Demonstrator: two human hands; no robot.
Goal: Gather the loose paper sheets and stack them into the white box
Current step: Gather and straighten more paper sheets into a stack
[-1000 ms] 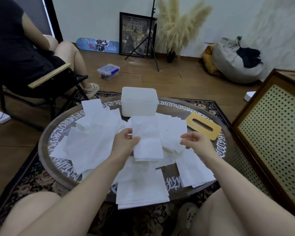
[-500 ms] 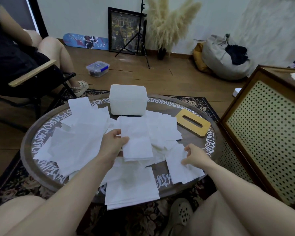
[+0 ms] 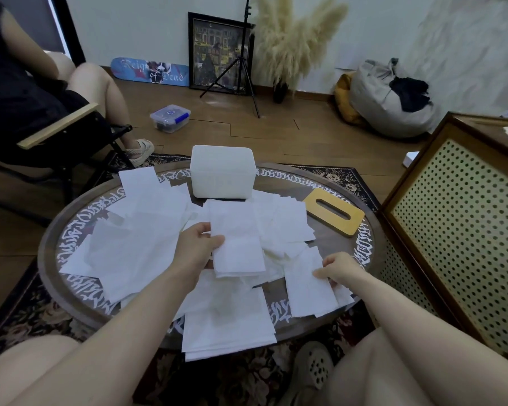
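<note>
Several loose white paper sheets [image 3: 135, 235] lie scattered over the round dark table [image 3: 343, 312]. The white box [image 3: 222, 172] stands at the table's far side, beyond the sheets. My left hand [image 3: 195, 249] holds a small stack of sheets [image 3: 236, 241] above the middle of the table, thumb on top. My right hand [image 3: 339, 269] pinches the upper edge of a sheet [image 3: 307, 288] lying at the table's right front. Another pile of sheets [image 3: 226, 323] hangs over the near edge.
A wooden lid with a slot [image 3: 335, 212] lies on the table's right side. A perforated cabinet [image 3: 458, 230] stands close on the right. A seated person on a chair [image 3: 27, 98] is at the far left. My knees flank the table's front.
My right hand dropped from beside the held stack down to the sheet at the right front and took hold of its edge. The left hand kept its stack.
</note>
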